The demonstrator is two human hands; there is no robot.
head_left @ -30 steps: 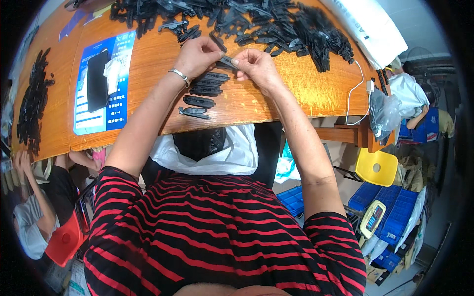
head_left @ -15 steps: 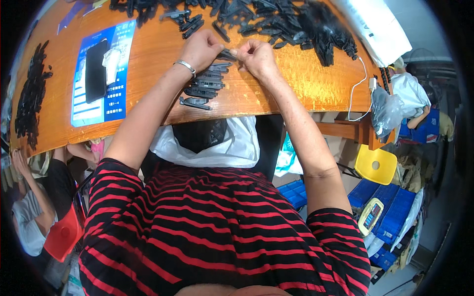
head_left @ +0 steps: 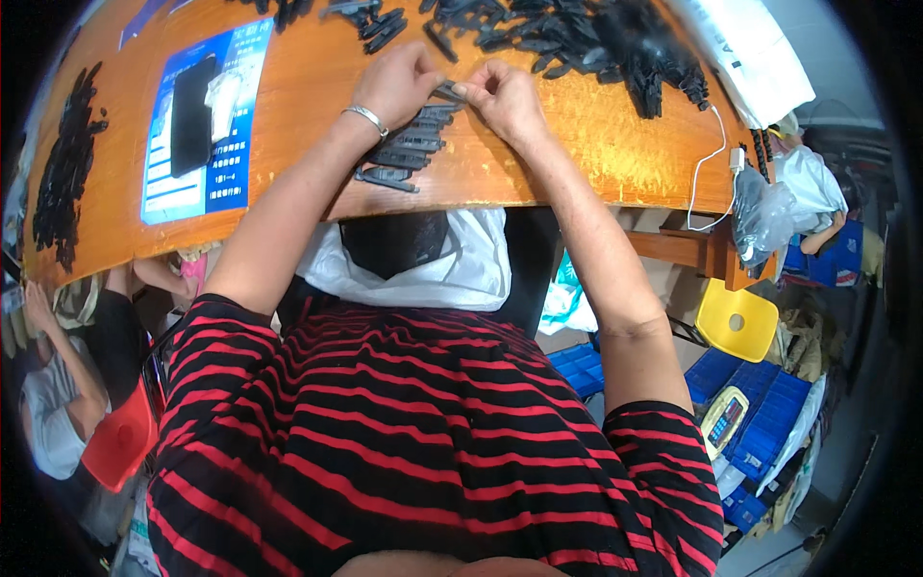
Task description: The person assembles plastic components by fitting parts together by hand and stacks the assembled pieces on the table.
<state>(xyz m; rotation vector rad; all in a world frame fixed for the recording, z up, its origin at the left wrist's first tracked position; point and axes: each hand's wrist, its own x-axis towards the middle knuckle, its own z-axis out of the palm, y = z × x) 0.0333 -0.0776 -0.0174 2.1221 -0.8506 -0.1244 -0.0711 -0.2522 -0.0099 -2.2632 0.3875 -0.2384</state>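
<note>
Fingertips of my left hand (head_left: pixel 394 91) and my right hand (head_left: pixel 506 102) pinch a slim black clip-like piece (head_left: pixel 448 91) between them, just over the wooden table (head_left: pixel 596 163). Its exact kind is too small to make out. Right below, a row of similar black pieces (head_left: pixel 409 144) lies side by side near the table's front edge, partly covered by my left wrist, which wears a silver bracelet (head_left: pixel 366 119). Beyond my hands, a large heap of black pieces (head_left: pixel 615 48) spreads across the far side, with a few loose ones (head_left: pixel 385 31) nearer my left hand.
Another black pile (head_left: pixel 67 163) lies far left, beside a blue sheet (head_left: pixel 223 178) carrying a black phone-like slab (head_left: pixel 192 115). A white cable (head_left: pixel 694 183) hangs over the right edge. Below the table sits a white bag (head_left: pixel 476 274); a person (head_left: pixel 62 404) sits at left.
The view has shifted slightly, so the table appears higher. Both hands stay together at the same spot above the row, still pinching the black piece.
</note>
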